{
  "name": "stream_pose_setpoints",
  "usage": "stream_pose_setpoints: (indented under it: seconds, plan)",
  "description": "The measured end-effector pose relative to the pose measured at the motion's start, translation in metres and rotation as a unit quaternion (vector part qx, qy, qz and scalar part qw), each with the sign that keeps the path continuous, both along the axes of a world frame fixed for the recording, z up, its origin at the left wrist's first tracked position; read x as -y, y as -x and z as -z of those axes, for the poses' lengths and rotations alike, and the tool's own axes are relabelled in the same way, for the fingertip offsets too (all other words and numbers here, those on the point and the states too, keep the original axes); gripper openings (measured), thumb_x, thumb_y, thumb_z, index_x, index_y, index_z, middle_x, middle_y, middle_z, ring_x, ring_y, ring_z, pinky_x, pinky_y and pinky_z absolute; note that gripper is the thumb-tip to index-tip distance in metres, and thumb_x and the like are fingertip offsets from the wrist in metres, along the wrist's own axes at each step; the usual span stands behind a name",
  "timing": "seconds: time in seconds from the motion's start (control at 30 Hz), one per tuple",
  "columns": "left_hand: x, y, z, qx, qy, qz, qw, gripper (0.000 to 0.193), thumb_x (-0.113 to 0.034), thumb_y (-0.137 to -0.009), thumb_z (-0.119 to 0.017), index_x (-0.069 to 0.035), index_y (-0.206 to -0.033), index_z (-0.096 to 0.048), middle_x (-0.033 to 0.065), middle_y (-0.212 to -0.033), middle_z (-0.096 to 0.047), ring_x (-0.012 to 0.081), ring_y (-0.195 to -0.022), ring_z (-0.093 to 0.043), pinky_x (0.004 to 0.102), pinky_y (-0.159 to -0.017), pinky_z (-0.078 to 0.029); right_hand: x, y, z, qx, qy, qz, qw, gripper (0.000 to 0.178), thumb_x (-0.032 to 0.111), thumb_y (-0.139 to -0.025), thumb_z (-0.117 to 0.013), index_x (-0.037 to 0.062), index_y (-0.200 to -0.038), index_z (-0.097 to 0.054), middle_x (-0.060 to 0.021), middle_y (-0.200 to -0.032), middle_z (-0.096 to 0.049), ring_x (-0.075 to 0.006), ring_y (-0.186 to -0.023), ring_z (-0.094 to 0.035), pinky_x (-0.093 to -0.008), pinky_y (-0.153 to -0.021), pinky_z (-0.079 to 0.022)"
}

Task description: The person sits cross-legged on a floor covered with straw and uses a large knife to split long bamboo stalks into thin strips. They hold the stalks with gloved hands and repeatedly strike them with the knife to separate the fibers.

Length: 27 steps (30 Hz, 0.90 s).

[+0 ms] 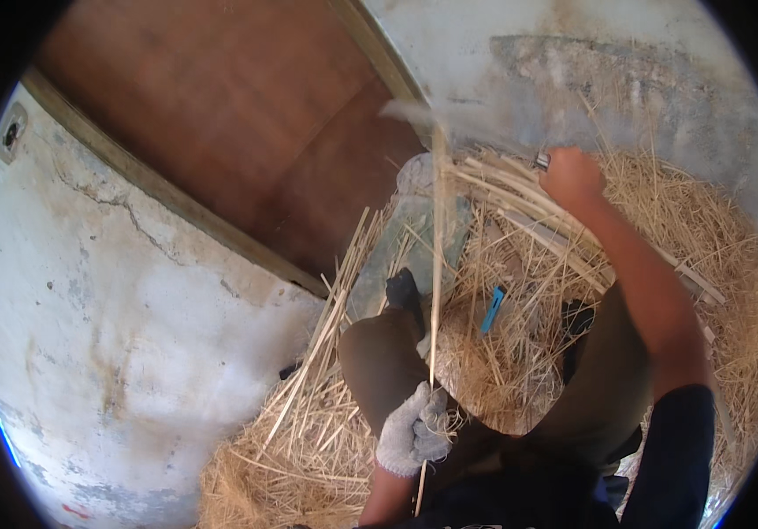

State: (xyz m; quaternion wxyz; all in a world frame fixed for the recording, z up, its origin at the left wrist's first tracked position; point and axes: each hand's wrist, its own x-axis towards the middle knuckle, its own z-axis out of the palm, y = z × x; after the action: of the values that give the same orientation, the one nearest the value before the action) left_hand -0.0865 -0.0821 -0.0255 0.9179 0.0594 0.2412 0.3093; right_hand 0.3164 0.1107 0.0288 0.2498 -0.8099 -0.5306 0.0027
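- Because the blurred blade of the knife lies across the upper centre of the frame, close to the top of the long pale strip, a skewed angle could make it bite too deep and split the strip; whether they touch, I cannot tell.
- The strip runs down to the bottom edge past the left knee, so a stroke overshooting downward might catch the leg or the gloved left hand.
- With its upper end apparently unsupported, the strip could bend or twist under pressure.
- Left grip, lower centre: fingers curled closed around the strip, whose tail sticks out below.
- Right grip, upper right: the bare right hand is clenched around the knife's handle, leaving no visible gap.
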Motion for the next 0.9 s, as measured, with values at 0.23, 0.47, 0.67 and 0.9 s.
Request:
stream_pose_setpoints:
  seconds: [0.23, 0.47, 0.67, 0.9]
  plan:
    - [0.008, -0.017, -0.013, -0.144, -0.071, -0.019, 0.987, 0.033, -0.034, -0.109, -0.049, -0.008, -0.088, -0.054, -0.0057, -0.055, -0.034, 0.0089, -0.039, -0.03, 0.026, -0.038, -0.026, -0.006, 0.022, -0.004, -0.137, -0.008, -0.006, 0.991, 0.025, 0.025, -0.089, -0.067, 0.0027, -0.096, -0.077, -0.0205, -0.093, -0.075, -0.0345, -0.087, -0.074, -0.0448, -0.078, -0.059]
    - [-0.014, -0.048, -0.024, -0.373, -0.253, -0.081, 0.889, 0.025, -0.024, -0.107, -0.055, -0.005, -0.091, -0.059, -0.002, -0.057, -0.044, 0.0101, -0.041, -0.042, 0.0252, -0.038, -0.033, 0.016, 0.064, 0.025, -0.018, -0.02, -0.177, 0.984, 0.02, 0.028, -0.082, -0.069, 0.0104, -0.09, -0.075, -0.0103, -0.076, -0.072, -0.0325, -0.071, -0.073, -0.0466, -0.068, -0.058]
    - [-0.026, -0.04, -0.037, -0.385, -0.233, -0.131, 0.883, 0.025, -0.024, -0.107, -0.055, -0.006, -0.091, -0.06, -0.0011, -0.056, -0.045, 0.0097, -0.039, -0.04, 0.0256, -0.036, -0.032, 0.049, 0.102, 0.038, 0.126, -0.04, -0.328, 0.935, 0.018, 0.024, -0.071, -0.074, 0.0102, -0.082, -0.071, -0.0084, -0.066, -0.068, -0.0282, -0.06, -0.07, -0.0459, -0.062, -0.053]
    - [-0.023, -0.039, -0.032, -0.363, -0.235, -0.138, 0.891, 0.025, -0.025, -0.107, -0.055, -0.009, -0.089, -0.059, -0.0013, -0.056, -0.044, 0.0097, -0.036, -0.036, 0.0263, -0.035, -0.028, 0.035, 0.101, 0.045, 0.156, -0.119, -0.373, 0.907, 0.018, 0.024, -0.067, -0.076, 0.0107, -0.078, -0.071, -0.0074, -0.06, -0.067, -0.0288, -0.052, -0.067, -0.0462, -0.06, -0.05]
